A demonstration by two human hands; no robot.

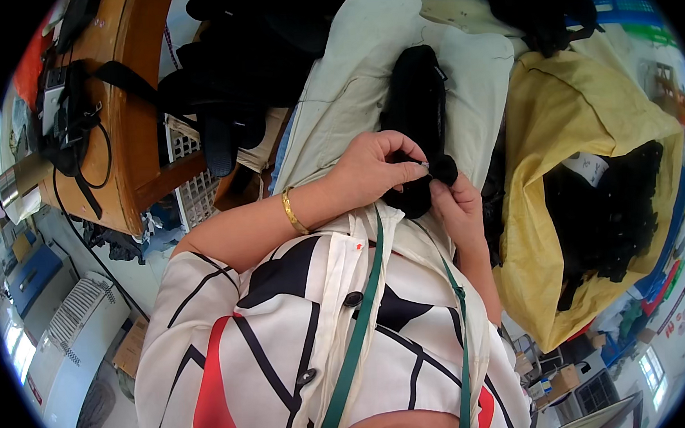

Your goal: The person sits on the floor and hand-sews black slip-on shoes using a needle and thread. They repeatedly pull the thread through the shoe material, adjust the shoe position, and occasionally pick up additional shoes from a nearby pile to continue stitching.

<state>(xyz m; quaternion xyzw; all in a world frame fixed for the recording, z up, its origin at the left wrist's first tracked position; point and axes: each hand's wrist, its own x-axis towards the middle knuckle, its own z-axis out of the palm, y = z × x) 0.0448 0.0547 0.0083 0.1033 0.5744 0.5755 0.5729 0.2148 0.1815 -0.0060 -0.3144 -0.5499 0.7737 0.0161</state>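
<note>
A long black soft item (416,103) with a rounded end and a small tag at its side lies across the pale cloth (335,97) over my lap. It looks like a slipper or sock, but its kind is unclear. My left hand (379,165), with a gold bracelet on the wrist, pinches thumb and forefinger together over the item's near part. Something tiny shows at those fingertips, too small to name. My right hand (457,199) is closed on a bunched black fuzzy edge of the same item. The fingertips of both hands almost meet.
On my right, a yellow sack (534,202) stands open with black pieces inside. A wooden table (111,150) with a black device and cables is at the left. Black items (247,71) are heaped beyond my lap, above a white plastic crate (195,199).
</note>
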